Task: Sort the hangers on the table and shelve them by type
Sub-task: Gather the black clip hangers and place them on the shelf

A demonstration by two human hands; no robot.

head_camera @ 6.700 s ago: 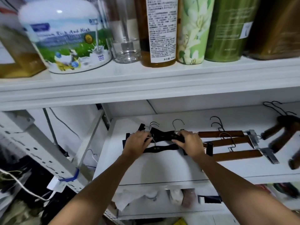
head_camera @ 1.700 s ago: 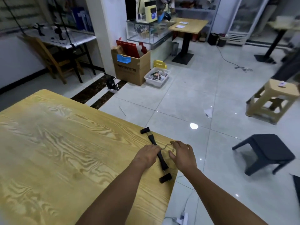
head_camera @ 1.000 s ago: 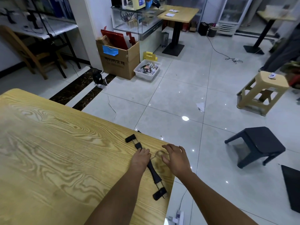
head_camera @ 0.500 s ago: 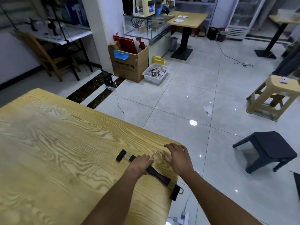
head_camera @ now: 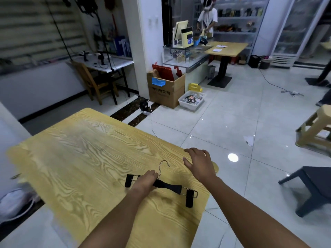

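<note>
Seemingly the sorting is near its end: a single black clip hanger (head_camera: 169,186) is the only one visible on the table (head_camera: 86,149). No shelf shows here, so by my reading what remains is carrying it over to lie with its own kind. The left hand (head_camera: 145,182) curls over the hanger's bar just below the wire hook, fingers wrapped round it. The bar runs out to the right of that hand, its far clip lying between the two forearms. The right hand (head_camera: 198,164) holds nothing, fingers spread, just right of the hook — whether it touches the wood I cannot tell. Half a second earlier the hanger lay slanted, its far clip poking past the table edge, and the right hand was up against the hook; now it sits squarer, wholly on the tabletop — and the right hand has drawn away
</note>
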